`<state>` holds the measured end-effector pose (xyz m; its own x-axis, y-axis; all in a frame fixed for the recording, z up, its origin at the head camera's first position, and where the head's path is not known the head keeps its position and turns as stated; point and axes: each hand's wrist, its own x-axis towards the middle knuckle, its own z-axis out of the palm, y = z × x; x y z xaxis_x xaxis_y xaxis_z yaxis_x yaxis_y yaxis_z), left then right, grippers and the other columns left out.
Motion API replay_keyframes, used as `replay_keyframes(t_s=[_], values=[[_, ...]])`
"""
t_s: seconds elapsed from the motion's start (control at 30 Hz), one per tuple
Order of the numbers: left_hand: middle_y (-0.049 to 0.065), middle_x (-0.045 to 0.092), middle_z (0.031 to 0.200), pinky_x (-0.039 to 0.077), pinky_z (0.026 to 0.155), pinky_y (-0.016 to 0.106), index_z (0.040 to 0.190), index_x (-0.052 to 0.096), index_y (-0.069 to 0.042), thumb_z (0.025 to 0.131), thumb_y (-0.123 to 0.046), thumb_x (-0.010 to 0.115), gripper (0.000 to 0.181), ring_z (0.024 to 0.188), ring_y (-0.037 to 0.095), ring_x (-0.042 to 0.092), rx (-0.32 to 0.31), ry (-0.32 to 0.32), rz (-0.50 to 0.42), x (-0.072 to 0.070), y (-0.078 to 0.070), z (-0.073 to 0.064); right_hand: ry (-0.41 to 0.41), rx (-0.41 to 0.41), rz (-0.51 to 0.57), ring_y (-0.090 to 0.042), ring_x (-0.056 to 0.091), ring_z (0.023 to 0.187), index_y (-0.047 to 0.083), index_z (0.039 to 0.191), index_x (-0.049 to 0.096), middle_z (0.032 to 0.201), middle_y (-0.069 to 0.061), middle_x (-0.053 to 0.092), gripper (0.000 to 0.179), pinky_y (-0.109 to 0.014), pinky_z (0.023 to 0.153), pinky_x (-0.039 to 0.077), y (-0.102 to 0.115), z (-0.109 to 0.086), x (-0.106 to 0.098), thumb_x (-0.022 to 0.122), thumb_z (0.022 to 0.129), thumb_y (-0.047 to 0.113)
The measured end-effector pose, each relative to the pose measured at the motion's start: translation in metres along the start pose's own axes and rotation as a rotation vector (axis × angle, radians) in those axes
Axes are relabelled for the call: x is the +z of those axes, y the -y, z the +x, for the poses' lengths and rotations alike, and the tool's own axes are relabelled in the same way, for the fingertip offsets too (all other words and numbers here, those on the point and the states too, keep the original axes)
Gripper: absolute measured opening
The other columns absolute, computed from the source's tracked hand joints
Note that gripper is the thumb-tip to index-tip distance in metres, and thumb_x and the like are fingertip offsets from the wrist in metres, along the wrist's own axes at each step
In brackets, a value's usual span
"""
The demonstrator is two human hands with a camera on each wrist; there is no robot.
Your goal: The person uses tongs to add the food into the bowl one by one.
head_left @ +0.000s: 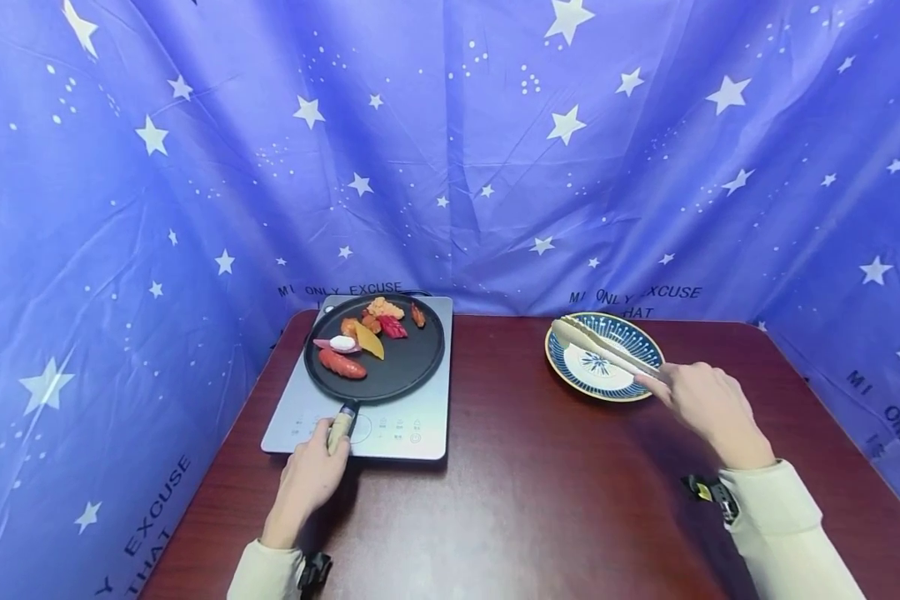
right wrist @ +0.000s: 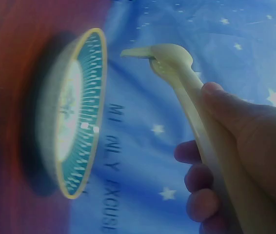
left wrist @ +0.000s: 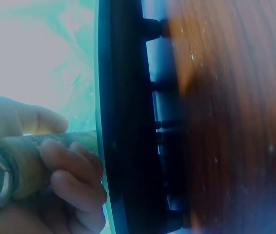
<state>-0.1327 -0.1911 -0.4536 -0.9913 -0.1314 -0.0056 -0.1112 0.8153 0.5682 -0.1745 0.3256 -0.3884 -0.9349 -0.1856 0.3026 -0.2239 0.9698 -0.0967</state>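
My left hand (head_left: 311,479) grips the handle (head_left: 341,427) of a black frying pan (head_left: 408,367). In the left wrist view its fingers curl round that handle (left wrist: 28,161). Several food pieces lie in the pan, among them a red sausage-like piece (head_left: 342,364), a yellow wedge (head_left: 370,341) and a crispy orange-tan piece (head_left: 385,308). My right hand (head_left: 708,408) holds beige tongs (head_left: 607,348) above a blue-and-white plate (head_left: 598,388). In the right wrist view the tongs' heads (right wrist: 172,58) sit close together, apart from the plate; a flat tip sticks out, and I cannot tell whether it is food.
The pan rests on a silver induction cooker (head_left: 427,425), at the left of a dark red wooden table (head_left: 525,500). A blue curtain (head_left: 450,167) with white stars hangs behind and along both sides. The plate stands near the table's back edge, on the right.
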Motion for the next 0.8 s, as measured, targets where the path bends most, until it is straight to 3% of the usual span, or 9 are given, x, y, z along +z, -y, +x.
replay_keyframes(t_s=[0.23, 0.53, 0.8], values=[[0.008, 0.054, 0.070, 0.038, 0.052, 0.039, 0.128, 0.050, -0.013, 0.091, -0.031, 0.049, 0.041, 0.060, 0.025, 0.051, -0.004, 0.000, 0.000, 0.001, 0.000, 0.002, 0.091, 0.025, 0.001, -0.029, 0.051, 0.048, 0.014, 0.062, 0.055, 0.056, -0.006, 0.050, 0.043, -0.047, 0.043, 0.037, -0.011, 0.002, 0.010, 0.056, 0.092, 0.044], [0.007, 0.052, 0.069, 0.037, 0.051, 0.038, 0.128, 0.049, -0.013, 0.091, -0.031, 0.048, 0.041, 0.059, 0.024, 0.050, 0.007, -0.012, 0.000, 0.000, 0.001, 0.004, 0.060, 0.020, 0.014, -0.029, 0.050, 0.049, 0.013, 0.065, 0.058, 0.054, -0.003, 0.047, 0.040, -0.047, 0.043, 0.037, -0.013, 0.003, 0.005, 0.057, 0.091, 0.043], [0.007, 0.053, 0.069, 0.037, 0.052, 0.039, 0.125, 0.051, -0.013, 0.090, -0.030, 0.049, 0.039, 0.059, 0.024, 0.050, -0.003, -0.009, -0.008, 0.002, 0.001, 0.001, 0.013, -0.006, 0.014, -0.025, 0.047, 0.047, 0.017, 0.063, 0.054, 0.053, 0.000, 0.043, 0.042, -0.044, 0.041, 0.034, 0.002, 0.008, -0.006, 0.055, 0.091, 0.048]])
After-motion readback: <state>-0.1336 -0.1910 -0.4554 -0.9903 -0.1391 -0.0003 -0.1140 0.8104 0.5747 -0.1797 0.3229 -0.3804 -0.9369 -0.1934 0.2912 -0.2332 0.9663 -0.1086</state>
